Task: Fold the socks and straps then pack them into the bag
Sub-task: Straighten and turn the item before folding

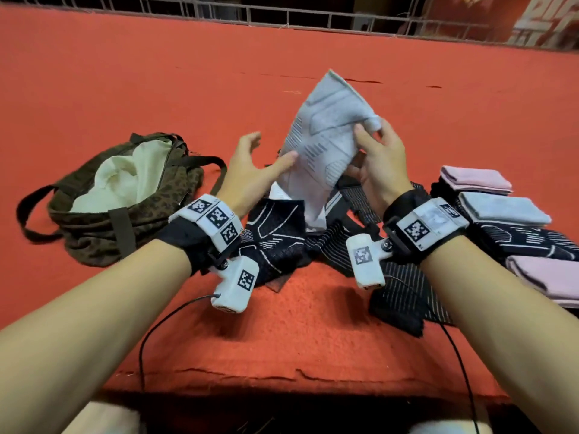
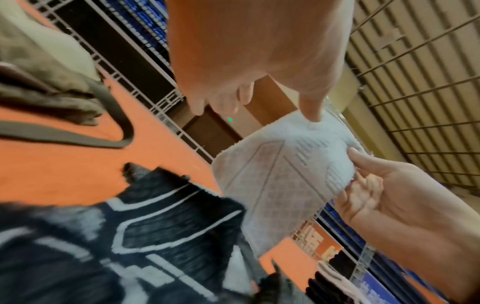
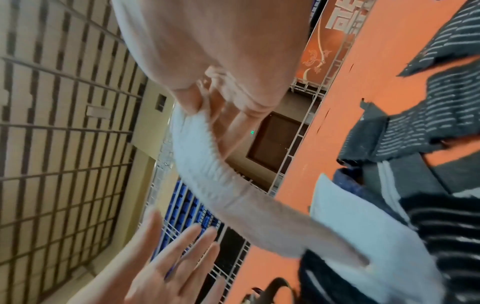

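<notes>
My right hand [image 1: 372, 151] grips a white patterned sock [image 1: 326, 126] by its edge and holds it up above the pile; the right wrist view shows the sock [image 3: 207, 174] hanging from my pinching fingers [image 3: 200, 107]. My left hand [image 1: 253, 167] is spread open beside it, with the thumb tip touching the sock [image 2: 280, 174]. Below lie a black sock with white lines [image 1: 275, 233] and black striped straps [image 1: 398, 292]. The brown leopard-print bag [image 1: 175, 189] lies unzipped at the left, showing its cream lining.
Folded socks sit in a row at the right: pink [image 1: 476, 180], grey [image 1: 501, 208], black, then pink. A red cloth [image 1: 282, 57] covers the table, with a metal railing along its far edge. Thin cables run from both wrist cameras.
</notes>
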A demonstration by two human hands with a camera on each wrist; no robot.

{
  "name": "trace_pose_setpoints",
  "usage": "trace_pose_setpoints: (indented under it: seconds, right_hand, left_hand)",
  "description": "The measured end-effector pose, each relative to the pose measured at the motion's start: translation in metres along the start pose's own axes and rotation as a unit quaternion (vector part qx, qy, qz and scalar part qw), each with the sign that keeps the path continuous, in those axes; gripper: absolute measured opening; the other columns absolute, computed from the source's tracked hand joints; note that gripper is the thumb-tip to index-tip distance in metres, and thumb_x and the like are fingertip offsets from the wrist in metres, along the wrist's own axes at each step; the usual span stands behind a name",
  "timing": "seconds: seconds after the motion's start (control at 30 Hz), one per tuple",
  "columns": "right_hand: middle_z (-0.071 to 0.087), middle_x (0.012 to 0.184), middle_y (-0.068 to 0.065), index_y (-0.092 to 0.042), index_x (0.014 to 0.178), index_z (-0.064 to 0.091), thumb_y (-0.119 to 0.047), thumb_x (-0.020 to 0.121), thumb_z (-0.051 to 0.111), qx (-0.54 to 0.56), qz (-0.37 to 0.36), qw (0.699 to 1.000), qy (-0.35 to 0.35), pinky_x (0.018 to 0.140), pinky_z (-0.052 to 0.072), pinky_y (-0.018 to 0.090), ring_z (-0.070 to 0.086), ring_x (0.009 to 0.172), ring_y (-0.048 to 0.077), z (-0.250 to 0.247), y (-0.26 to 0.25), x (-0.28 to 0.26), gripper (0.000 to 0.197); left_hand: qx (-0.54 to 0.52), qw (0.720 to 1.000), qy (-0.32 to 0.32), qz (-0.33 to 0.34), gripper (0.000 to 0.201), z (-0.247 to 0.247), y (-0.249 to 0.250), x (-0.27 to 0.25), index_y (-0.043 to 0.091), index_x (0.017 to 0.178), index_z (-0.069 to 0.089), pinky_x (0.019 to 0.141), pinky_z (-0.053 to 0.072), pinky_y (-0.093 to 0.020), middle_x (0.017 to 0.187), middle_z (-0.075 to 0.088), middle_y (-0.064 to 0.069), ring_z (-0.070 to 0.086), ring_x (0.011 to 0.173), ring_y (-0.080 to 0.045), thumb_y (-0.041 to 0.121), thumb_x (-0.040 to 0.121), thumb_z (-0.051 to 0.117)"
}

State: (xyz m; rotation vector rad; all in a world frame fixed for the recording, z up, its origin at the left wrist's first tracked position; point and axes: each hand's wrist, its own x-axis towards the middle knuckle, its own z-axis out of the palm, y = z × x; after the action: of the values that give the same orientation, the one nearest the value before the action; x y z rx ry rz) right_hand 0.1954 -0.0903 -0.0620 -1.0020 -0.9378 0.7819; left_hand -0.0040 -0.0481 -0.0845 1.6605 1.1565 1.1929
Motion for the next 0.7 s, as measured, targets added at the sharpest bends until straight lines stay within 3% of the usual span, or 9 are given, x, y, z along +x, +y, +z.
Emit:
trace_pose_setpoints:
  seconds: [0.1,0.17,0.2,0.3,0.4,0.5,0.6,0.63,0.7]
  right_hand:
    - [0.067,0.086,0.001,-0.014,0.103,0.062,-0.015,0.095,0.061,0.043,-0.010,0.999,-0.032,0.063,0.045,0.033,0.060,0.073,0.022,-0.009,-0.024,-0.007,0.009]
    - [0.071,0.096,0.005,-0.009,0.110,0.065,-0.011,0.099,0.059,0.065,-0.016,0.997,-0.042,0.076,0.053,0.038,0.066,0.084,0.023,-0.018,-0.038,-0.010,0.013]
    - [0.072,0.098,0.006,-0.007,0.113,0.064,-0.011,0.102,0.056,0.068,-0.009,0.997,-0.042,0.078,0.057,0.037,0.069,0.085,0.021,-0.023,-0.046,-0.013,0.015]
    - [0.076,0.091,0.004,-0.009,0.116,0.065,-0.028,0.102,0.056,0.006,0.068,0.995,-0.066,0.059,0.056,0.027,0.071,0.072,0.015,-0.043,-0.051,-0.028,0.025]
    - [0.073,0.113,0.017,-0.013,0.122,0.066,-0.021,0.087,0.060,-0.066,0.113,0.987,-0.091,0.076,0.050,0.041,0.066,0.091,0.036,-0.068,-0.029,-0.046,0.036]
    - [0.071,0.122,0.019,-0.021,0.123,0.066,-0.009,0.089,0.058,-0.102,0.135,0.976,-0.137,0.071,0.052,0.050,0.065,0.099,0.046,-0.084,-0.014,-0.067,0.037]
    - [0.074,0.113,0.007,-0.026,0.122,0.070,0.010,0.092,0.054,-0.089,0.118,0.974,-0.173,0.058,0.050,0.032,0.065,0.090,0.033,-0.089,-0.009,-0.085,0.049]
    - [0.074,0.108,0.006,-0.027,0.115,0.074,0.012,0.091,0.055,-0.094,0.099,0.976,-0.167,0.056,0.046,0.030,0.061,0.087,0.031,-0.090,-0.007,-0.087,0.050]
    - [0.073,0.098,0.007,-0.028,0.101,0.081,0.007,0.089,0.060,-0.111,0.065,0.981,-0.145,0.063,0.039,0.038,0.053,0.085,0.031,-0.088,-0.002,-0.089,0.042]
  left_hand:
    - [-0.078,0.994,-0.061,0.054,0.056,0.013,0.038,-0.004,0.009,0.138,0.052,0.092,0.049,-0.015,0.126,0.065,0.001,0.062,0.112,-0.001,0.027,0.090,0.075]
    - [-0.113,0.987,-0.081,0.080,0.027,0.021,0.055,-0.005,0.003,0.117,0.065,0.070,0.050,-0.012,0.097,0.072,0.003,0.067,0.081,0.004,0.010,0.092,0.071]
    - [-0.126,0.985,-0.087,0.082,0.018,0.026,0.061,-0.009,0.003,0.110,0.067,0.068,0.050,-0.013,0.090,0.072,0.003,0.066,0.075,0.002,0.005,0.092,0.070]
    - [-0.171,0.980,-0.095,0.039,0.010,0.042,0.063,-0.023,0.005,0.100,0.069,0.077,0.053,-0.025,0.090,0.072,-0.004,0.066,0.082,-0.012,0.002,0.092,0.067]
    - [-0.203,0.971,-0.108,-0.072,0.009,0.054,0.051,-0.043,0.007,0.100,0.070,0.071,0.051,-0.027,0.095,0.071,-0.009,0.065,0.084,-0.017,0.008,0.094,0.063]
    - [-0.163,0.974,-0.126,-0.096,0.016,0.058,0.026,-0.060,0.006,0.106,0.068,0.079,0.056,-0.036,0.107,0.074,-0.011,0.070,0.094,-0.023,0.009,0.092,0.061]
    - [-0.209,0.960,-0.109,-0.148,0.025,0.057,0.013,-0.078,-0.002,0.115,0.062,0.096,0.051,-0.056,0.115,0.070,-0.024,0.068,0.101,-0.034,0.002,0.092,0.052]
    - [-0.242,0.949,-0.111,-0.167,0.028,0.056,0.011,-0.081,-0.004,0.117,0.063,0.099,0.050,-0.057,0.118,0.068,-0.027,0.067,0.102,-0.035,0.002,0.094,0.048]
    - [-0.306,0.917,-0.138,-0.217,0.035,0.050,0.012,-0.083,0.006,0.104,0.074,0.089,0.054,-0.052,0.112,0.070,-0.024,0.068,0.097,-0.035,0.016,0.100,0.041]
